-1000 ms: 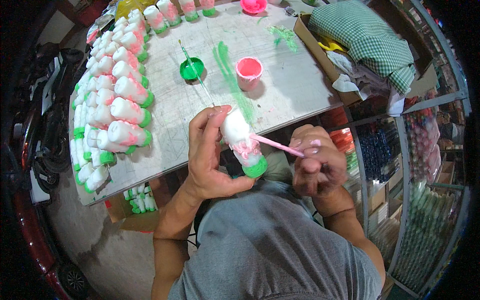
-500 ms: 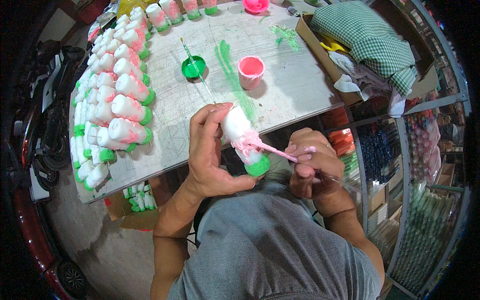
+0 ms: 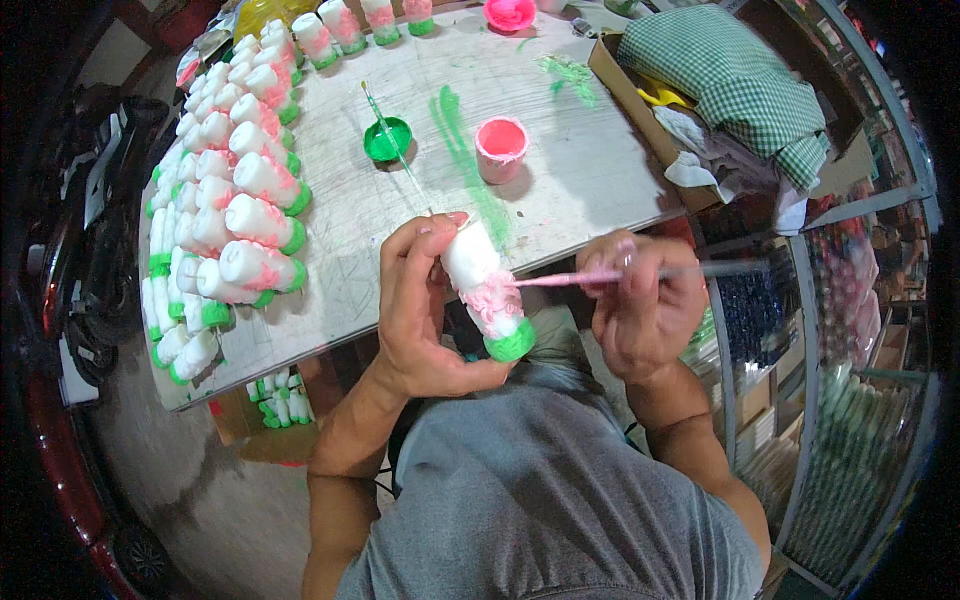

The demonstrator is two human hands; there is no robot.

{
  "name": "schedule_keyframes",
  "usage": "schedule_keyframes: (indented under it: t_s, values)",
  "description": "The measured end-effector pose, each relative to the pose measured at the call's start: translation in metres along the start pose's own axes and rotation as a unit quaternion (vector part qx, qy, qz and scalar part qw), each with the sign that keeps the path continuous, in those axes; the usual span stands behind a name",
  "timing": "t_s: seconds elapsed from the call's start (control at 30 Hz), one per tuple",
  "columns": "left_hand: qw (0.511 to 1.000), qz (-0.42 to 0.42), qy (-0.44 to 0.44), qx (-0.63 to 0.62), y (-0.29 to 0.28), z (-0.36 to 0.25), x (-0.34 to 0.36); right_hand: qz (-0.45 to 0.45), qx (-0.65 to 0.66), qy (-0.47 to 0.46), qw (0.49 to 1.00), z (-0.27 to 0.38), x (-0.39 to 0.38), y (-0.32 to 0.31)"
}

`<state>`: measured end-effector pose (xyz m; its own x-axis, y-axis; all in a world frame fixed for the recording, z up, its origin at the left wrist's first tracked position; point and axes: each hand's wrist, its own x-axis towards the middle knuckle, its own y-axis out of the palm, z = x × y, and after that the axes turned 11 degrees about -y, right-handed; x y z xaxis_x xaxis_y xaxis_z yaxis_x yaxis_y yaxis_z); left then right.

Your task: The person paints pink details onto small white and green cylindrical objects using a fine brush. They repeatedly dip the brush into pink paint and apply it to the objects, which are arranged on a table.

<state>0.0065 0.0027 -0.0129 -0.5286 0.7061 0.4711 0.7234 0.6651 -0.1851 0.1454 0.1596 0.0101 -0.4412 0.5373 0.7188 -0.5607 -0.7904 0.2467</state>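
My left hand [image 3: 408, 320] holds a white candle [image 3: 469, 258] tilted between its thumb and fingers, over the near edge of the table. The candle has a bright green base and a lumpy pink band round its middle. My right hand [image 3: 652, 315] grips a paintbrush [image 3: 565, 280] coated in pink. The brush tip touches the right side of the pink band; its rear end is smeared by motion. Just beyond my hands stands a cup of pink paint [image 3: 500, 168].
A green paint bowl [image 3: 376, 148] has a thin brush [image 3: 374, 102] resting across it. Many similar candles [image 3: 262, 178] crowd the table's left side. A pink bowl [image 3: 510, 14] sits at the back, a cardboard box with cloths [image 3: 640, 110] on the right. Shelves [image 3: 812, 300] stand at right.
My right hand has moved up and a little right, and the brush has swung from slanting to nearly level. The candle in my left hand has shifted only slightly.
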Motion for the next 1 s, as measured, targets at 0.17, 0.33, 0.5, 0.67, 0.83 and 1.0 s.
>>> schedule_keyframes:
  t_s: [0.17,0.33,0.5,0.67,0.83,1.0]
  values:
    - [0.999,0.010,0.038,-0.027,0.002,0.001,-0.002,-0.053,-0.013,0.111,0.992,-0.004,0.009,0.011]
    - [0.999,-0.017,0.033,-0.007,0.004,0.012,-0.005,-0.019,-0.107,0.044,0.993,-0.005,0.009,0.006]
    - [0.999,-0.009,0.044,0.003,0.004,0.013,-0.006,0.018,-0.132,0.043,0.990,0.001,0.009,0.011]
    - [0.999,-0.007,0.039,-0.005,0.006,0.016,-0.007,-0.097,-0.022,0.101,0.990,-0.008,0.010,0.006]
    - [0.998,-0.001,0.057,0.007,0.008,0.015,-0.007,-0.037,-0.134,0.048,0.989,0.000,0.009,0.012]
    - [0.998,0.012,0.054,-0.014,0.008,0.014,-0.004,-0.097,-0.036,0.114,0.988,-0.005,0.014,0.005]
